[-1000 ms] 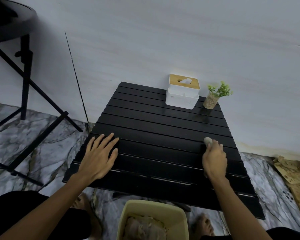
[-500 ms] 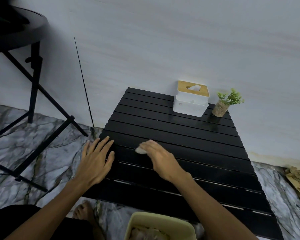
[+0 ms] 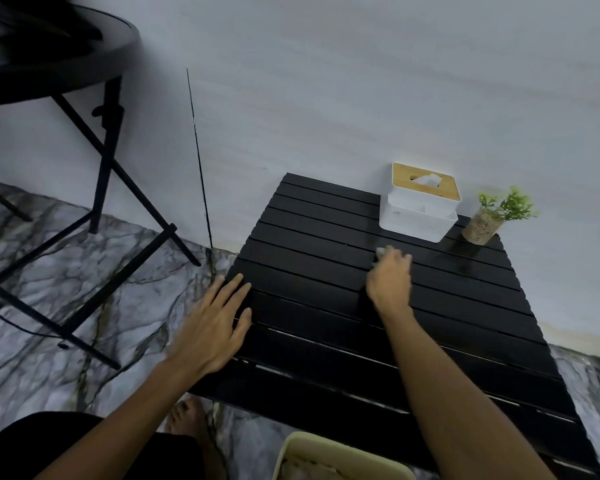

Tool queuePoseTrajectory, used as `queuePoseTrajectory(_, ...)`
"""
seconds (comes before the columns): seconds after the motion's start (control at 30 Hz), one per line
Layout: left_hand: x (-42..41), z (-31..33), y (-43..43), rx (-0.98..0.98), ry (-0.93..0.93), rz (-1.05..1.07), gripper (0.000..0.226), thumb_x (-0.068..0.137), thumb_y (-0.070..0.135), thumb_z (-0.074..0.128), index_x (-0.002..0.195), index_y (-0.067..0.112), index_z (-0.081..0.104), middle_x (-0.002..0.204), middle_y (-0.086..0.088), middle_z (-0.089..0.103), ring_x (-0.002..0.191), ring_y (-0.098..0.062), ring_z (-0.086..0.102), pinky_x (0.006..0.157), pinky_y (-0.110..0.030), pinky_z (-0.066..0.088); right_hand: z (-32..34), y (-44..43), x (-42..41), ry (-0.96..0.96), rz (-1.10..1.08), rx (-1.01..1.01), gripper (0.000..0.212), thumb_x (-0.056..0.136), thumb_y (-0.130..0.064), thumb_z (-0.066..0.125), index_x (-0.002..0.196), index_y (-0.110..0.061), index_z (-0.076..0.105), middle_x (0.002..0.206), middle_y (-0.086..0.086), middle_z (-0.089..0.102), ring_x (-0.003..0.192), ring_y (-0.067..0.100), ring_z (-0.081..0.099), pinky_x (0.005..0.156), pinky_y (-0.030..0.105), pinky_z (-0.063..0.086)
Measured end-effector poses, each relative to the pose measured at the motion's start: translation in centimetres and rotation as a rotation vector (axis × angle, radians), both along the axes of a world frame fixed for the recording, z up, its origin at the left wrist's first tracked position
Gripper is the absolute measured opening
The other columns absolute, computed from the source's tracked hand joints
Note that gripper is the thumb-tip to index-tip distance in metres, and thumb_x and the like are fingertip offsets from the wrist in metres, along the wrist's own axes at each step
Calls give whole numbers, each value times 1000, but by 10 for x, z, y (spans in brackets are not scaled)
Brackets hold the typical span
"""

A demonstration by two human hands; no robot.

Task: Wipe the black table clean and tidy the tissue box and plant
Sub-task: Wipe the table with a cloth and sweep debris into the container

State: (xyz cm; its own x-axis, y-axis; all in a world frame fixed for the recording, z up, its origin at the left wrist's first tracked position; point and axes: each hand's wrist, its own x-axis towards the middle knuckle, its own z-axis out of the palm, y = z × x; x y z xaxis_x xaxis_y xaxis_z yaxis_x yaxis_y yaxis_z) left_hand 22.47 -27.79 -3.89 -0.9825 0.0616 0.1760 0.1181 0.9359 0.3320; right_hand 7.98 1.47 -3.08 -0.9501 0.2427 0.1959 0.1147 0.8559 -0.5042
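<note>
A low black slatted table (image 3: pixel 312 237) stands against the wall. At its far right edge sits a white tissue box (image 3: pixel 418 216) with a wooden lid, and beside it a small green plant (image 3: pixel 492 216) in a speckled pot. My right hand (image 3: pixel 390 280) presses a small pale wad of tissue (image 3: pixel 381 251) onto the slats just in front of the tissue box. My left hand (image 3: pixel 215 323) lies flat, fingers spread, on the table's near left corner.
A pale yellow bin (image 3: pixel 340 457) with crumpled material sits below the table's near edge. A black folding table (image 3: pixel 49 64) with crossed legs stands at left on the marble floor (image 3: pixel 49 289). A bare foot (image 3: pixel 187 420) shows by the table.
My right hand swept the tissue from the table's right side to the left, and now it is further back near the tissue box. The view shifted left. The left hand stayed planted.
</note>
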Motion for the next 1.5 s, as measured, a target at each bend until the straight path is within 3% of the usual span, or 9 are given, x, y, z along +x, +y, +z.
queuePoseTrajectory(0.2, 2, 5, 3, 74, 14, 15, 70, 94, 52, 15, 152, 16, 26, 161, 4, 18, 147, -6, 1, 110, -14, -6, 1, -137, 30, -57, 410, 88, 57, 99, 5, 41, 154, -7, 31, 165, 15, 25, 156, 32, 13, 116, 52, 36)
queuePoseTrajectory(0.47, 4, 6, 2, 152, 31, 73, 55, 102, 29, 32, 151, 5, 26, 160, -8, 21, 148, -16, 18, 110, -13, 0, -4, -78, 100, 33, 881, 108, 50, 102, 1, 50, 148, -19, 49, 155, 1, 47, 150, 16, 32, 118, 39, 39)
queuePoseTrajectory(0.6, 7, 6, -3, 116, 8, 36, 62, 98, 38, 23, 151, 7, 26, 161, -5, 18, 148, -15, 16, 111, -16, 3, 7, -9, 79, 101, 410, 71, 31, 98, -38, 46, 125, -28, 59, 121, 6, 63, 106, 31, 63, 77, 49, 58)
queuePoseTrajectory(0.73, 9, 5, -7, 102, -17, 14, 70, 94, 47, 17, 152, 9, 24, 162, -2, 15, 149, -13, 12, 112, -17, 2, 7, 16, 17, 2, -15, 54, 30, 103, -8, 39, 126, 2, 56, 132, 22, 56, 130, 44, 45, 104, 56, 43)
queuePoseTrajectory(0.9, 11, 5, -9, 133, -36, 28, 61, 102, 44, 26, 153, 12, 20, 163, 3, 8, 148, -7, 4, 113, -18, 1, 6, -64, -22, -47, 161, 107, 34, 97, 1, 43, 128, 6, 55, 135, 24, 55, 132, 41, 40, 111, 54, 37)
queuePoseTrajectory(1.03, 10, 6, -8, 293, -49, 22, 55, 104, 33, 35, 154, 16, 20, 160, 10, 9, 144, 2, 1, 108, -6, -4, 8, -132, -17, -141, 456, 105, 46, 102, -3, 36, 149, -3, 37, 160, 20, 32, 151, 37, 21, 112, 55, 36)
queuePoseTrajectory(1.13, 7, 7, -12, 525, -82, 49, 55, 102, 18, 40, 153, 21, 22, 159, 10, 19, 144, 1, 14, 108, -2, 4, 9, -158, -2, -170, 621, 136, 44, 104, -7, 37, 148, -8, 34, 158, 18, 33, 138, 45, 43, 102, 56, 42)
queuePoseTrajectory(1.3, 6, 20, -17, 1033, -184, 130, 64, 96, -2, 34, 153, 24, 23, 156, 10, 31, 138, -2, 35, 116, -26, 24, 6, -164, 23, -197, 751, 147, 35, 107, -22, 41, 141, -12, 40, 161, 16, 32, 132, 47, 49, 99, 58, 46)
queuePoseTrajectory(1.5, 3, 36, -16, 1235, -251, 215, 93, 73, 48, 51, 154, 19, 16, 148, -2, 44, 136, -15, 42, 115, -32, 28, 12, -169, 75, -125, 801, 8, 35, 107, -21, 48, 140, -12, 56, 160, 10, 40, 153, 26, 25, 113, 52, 40)
